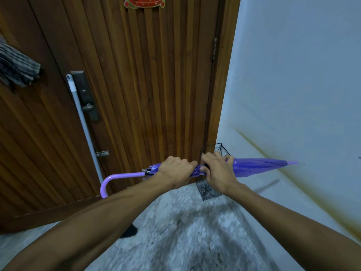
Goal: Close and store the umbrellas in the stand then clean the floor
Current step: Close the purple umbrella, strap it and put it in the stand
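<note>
A folded purple umbrella (254, 166) is held level in front of me, its curved handle at the left and its tip pointing right toward the wall. My left hand (175, 170) is wrapped around the canopy near the handle end. My right hand (216, 169) grips the canopy just beside it, fingers pinching the fabric. Behind my hands, a black wire umbrella stand (210, 189) sits on the floor in the corner between door and wall; my right hand partly hides it.
A ribbed wooden door (136, 94) fills the view ahead, with a lock plate and knob. A mop or broom pole (84, 124) leans against it. A striped cloth (15, 69) hangs at the left. A white wall (293, 85) lies on the right above speckled stone floor (185, 231).
</note>
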